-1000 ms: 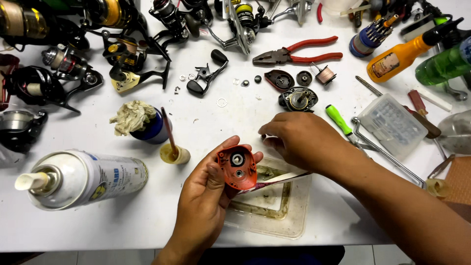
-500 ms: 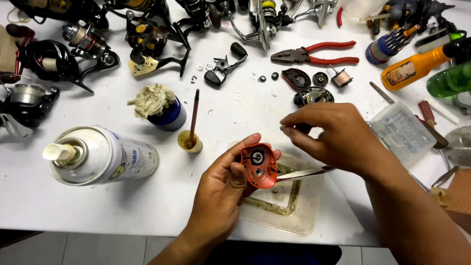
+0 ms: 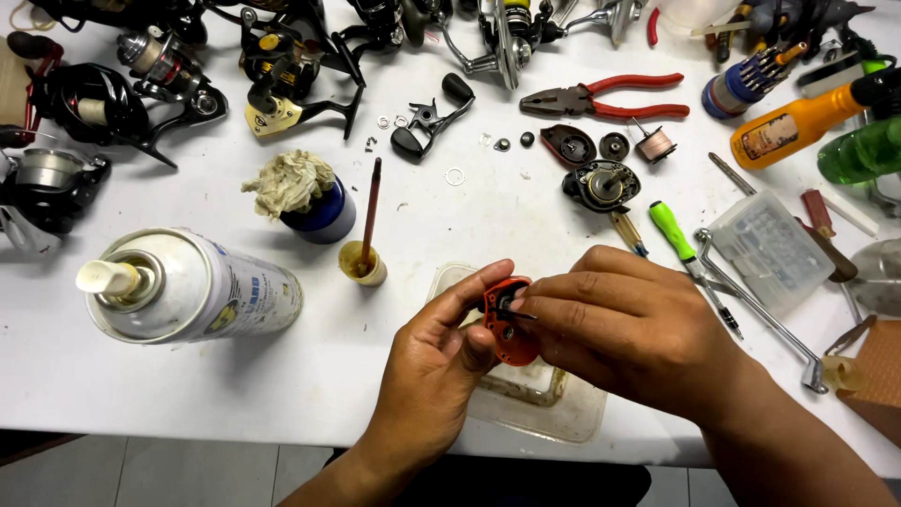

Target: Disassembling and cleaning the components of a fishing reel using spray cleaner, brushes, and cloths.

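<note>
Your left hand (image 3: pixel 441 361) is gripping the orange cover (image 3: pixel 510 324); your right hand (image 3: pixel 624 329), now closer than before, is pinching a thin tool (image 3: pixel 519 315) against it.

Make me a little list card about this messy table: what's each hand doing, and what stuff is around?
Left hand: holds a small orange-red reel side plate, thumb on its top edge.
Right hand: fingertips pinch at the plate, over a thin dark part.
Underneath: clear plastic tray on the white table.
Left side: white spray can lying down, small cup with a brush.
Far side: red-handled pliers, fishing reels, green-handled screwdriver.
</note>
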